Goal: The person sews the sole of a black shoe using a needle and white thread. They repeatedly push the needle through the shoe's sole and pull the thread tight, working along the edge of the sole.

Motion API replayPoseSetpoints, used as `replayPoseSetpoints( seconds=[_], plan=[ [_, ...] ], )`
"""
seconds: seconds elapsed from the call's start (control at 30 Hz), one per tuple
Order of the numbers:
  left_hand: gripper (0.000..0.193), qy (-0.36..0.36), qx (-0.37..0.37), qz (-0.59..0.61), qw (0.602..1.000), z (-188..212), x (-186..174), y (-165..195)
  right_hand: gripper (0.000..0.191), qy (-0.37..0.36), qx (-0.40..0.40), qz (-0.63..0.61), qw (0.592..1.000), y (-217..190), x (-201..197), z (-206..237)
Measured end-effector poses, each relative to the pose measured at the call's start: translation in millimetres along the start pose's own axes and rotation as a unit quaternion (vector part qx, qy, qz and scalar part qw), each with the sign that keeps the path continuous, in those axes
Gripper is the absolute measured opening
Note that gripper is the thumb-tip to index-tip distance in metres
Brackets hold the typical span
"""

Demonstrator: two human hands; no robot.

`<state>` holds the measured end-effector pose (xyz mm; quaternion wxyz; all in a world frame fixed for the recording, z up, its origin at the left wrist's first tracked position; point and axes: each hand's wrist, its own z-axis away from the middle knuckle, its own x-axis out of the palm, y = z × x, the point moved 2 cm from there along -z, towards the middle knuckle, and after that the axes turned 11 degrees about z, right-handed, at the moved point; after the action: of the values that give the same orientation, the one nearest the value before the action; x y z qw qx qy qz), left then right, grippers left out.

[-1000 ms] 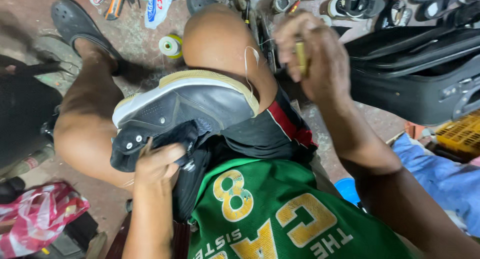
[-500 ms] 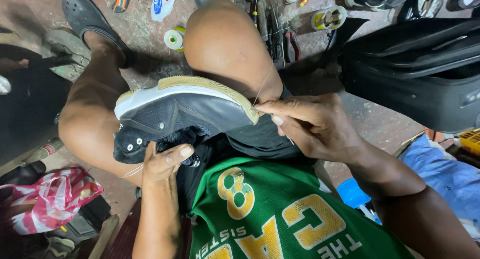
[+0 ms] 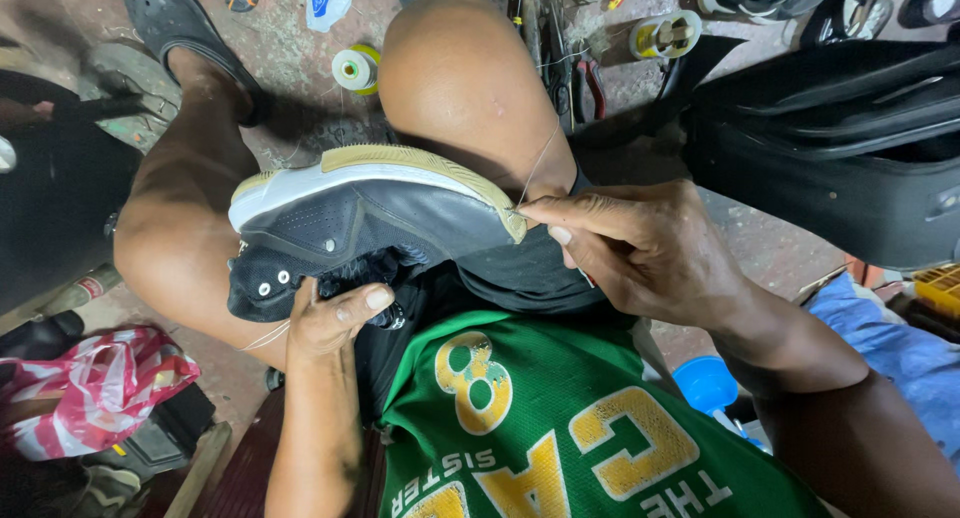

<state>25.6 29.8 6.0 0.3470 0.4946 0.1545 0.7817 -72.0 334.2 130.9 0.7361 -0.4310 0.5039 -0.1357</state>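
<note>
My left hand (image 3: 335,318) covers the shoe's (image 3: 370,218) collar, so its opening is out of sight. My right fingertips (image 3: 535,210) hide whatever pinches the thread (image 3: 540,160) (a needle, if any, is too small to tell). The sandal (image 3: 175,23), suitcase (image 3: 830,148) and yellow crate (image 3: 940,288) run off the edges.

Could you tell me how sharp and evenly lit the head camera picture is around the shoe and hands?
Head view: shoe and right hand are sharp and softly lit, without glare; the left hand sits partly in shadow beneath the shoe; the thread shows thin but clear; wide-angle stretch bends the edges, where the suitcase goes dark.
</note>
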Motion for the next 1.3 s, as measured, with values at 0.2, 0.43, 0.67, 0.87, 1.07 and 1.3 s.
replayPoseSetpoints(
  seconds=[0.2, 0.43, 0.67, 0.87, 1.07, 1.3],
  plan=[
    [0.072, 0.004, -0.006, 0.010, 1.000, 1.6, 0.7, 2.8, 0.032, -0.028, -0.002, 0.086, 0.996, -10.0, -5.1, -2.6],
    [0.081, -0.029, -0.006, 0.014, 0.999, 0.4, 16.1, 20.1, 0.052, -0.100, -0.036, 0.353, 0.929, -42.6, -20.2, -8.4],
    [0.075, -0.091, -0.084, 0.082, 0.989, -21.4, 28.7, 26.3, 0.034, -0.141, -0.123, 0.457, 0.870, -54.7, -31.1, -28.4],
    [0.073, -0.120, -0.096, 0.106, 0.982, -24.2, 37.7, 28.7, 0.026, -0.193, -0.123, 0.426, 0.875, -62.3, -30.9, -49.1],
    [0.072, -0.127, -0.092, 0.122, 0.980, -24.3, 41.1, 27.3, 0.023, -0.166, -0.135, 0.389, 0.896, -60.1, -19.4, -59.8],
    [0.062, -0.059, -0.060, 0.085, 0.993, -15.2, 24.1, 18.7, 0.011, -0.146, -0.138, 0.332, 0.922, -52.0, -19.8, -67.3]
  ],
)
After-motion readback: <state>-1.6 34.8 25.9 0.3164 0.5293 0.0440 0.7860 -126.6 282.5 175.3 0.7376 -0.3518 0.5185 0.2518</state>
